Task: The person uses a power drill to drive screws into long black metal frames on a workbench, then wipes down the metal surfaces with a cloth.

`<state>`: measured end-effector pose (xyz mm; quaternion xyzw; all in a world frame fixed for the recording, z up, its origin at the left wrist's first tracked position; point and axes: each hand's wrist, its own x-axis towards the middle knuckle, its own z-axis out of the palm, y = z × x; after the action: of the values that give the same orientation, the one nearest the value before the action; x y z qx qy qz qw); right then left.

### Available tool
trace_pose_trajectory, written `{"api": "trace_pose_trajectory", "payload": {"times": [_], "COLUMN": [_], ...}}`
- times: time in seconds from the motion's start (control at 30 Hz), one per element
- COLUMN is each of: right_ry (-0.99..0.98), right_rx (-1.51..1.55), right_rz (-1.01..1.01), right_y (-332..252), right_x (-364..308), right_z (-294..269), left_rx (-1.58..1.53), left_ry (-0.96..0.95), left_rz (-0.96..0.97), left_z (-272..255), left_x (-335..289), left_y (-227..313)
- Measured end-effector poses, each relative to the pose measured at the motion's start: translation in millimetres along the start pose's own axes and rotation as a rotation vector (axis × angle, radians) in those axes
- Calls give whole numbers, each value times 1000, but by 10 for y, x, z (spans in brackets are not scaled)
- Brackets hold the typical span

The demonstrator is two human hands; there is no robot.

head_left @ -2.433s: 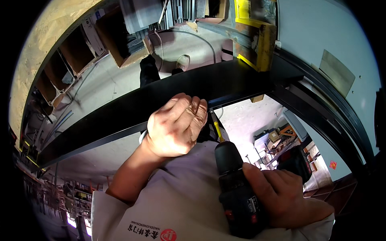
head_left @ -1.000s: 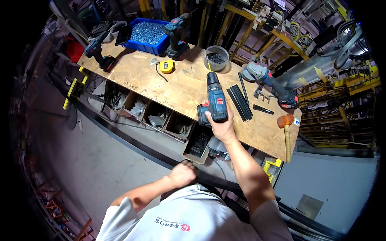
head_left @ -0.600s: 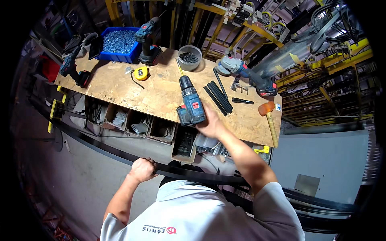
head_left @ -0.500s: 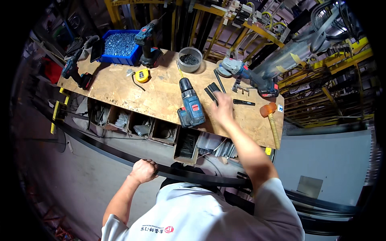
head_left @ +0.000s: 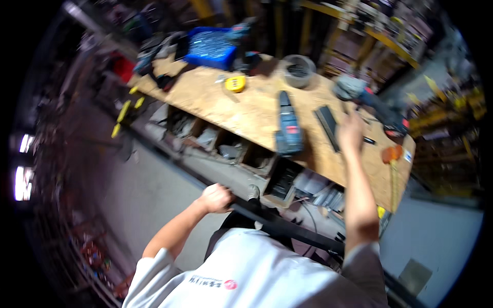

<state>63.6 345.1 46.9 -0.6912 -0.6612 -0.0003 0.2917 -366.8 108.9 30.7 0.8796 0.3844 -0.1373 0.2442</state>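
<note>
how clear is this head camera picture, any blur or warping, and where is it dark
Head view: motion blur smears the whole frame, so the right hand and the drill on the workbench look soft; the left hand on the black bar is slightly sharper. Fisheye bends the bench edge; the rim falls to black, with blown-out lights at far left.

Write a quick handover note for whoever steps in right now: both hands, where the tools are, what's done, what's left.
Left hand: gripping the long black metal bar below the bench edge.
Right hand: empty and open, reaching over the wooden workbench beside the bundle of black strips.
Cordless drill: lying on the bench, released, left of the right hand.
Done: drill set down on the bench.
Left: nothing picked up yet; the strips lie untouched. The picture is motion-blurred, so finer detail is unclear.
</note>
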Motion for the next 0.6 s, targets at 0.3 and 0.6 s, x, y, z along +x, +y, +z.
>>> {"api": "trace_pose_trajectory", "payload": {"times": [0.3, 0.6], "right_ry": [-107, -58], "right_rx": [1381, 669], "right_rz": [651, 721], "right_y": [-596, -2755], "right_x": [-1694, -2788], "right_z": [-1170, -1657], "left_rx": [-110, 190], "left_ry": [88, 112], "left_rz": [140, 72], "left_z": [311, -224], "left_x": [-196, -1079], "left_y": [-240, -2060]}}
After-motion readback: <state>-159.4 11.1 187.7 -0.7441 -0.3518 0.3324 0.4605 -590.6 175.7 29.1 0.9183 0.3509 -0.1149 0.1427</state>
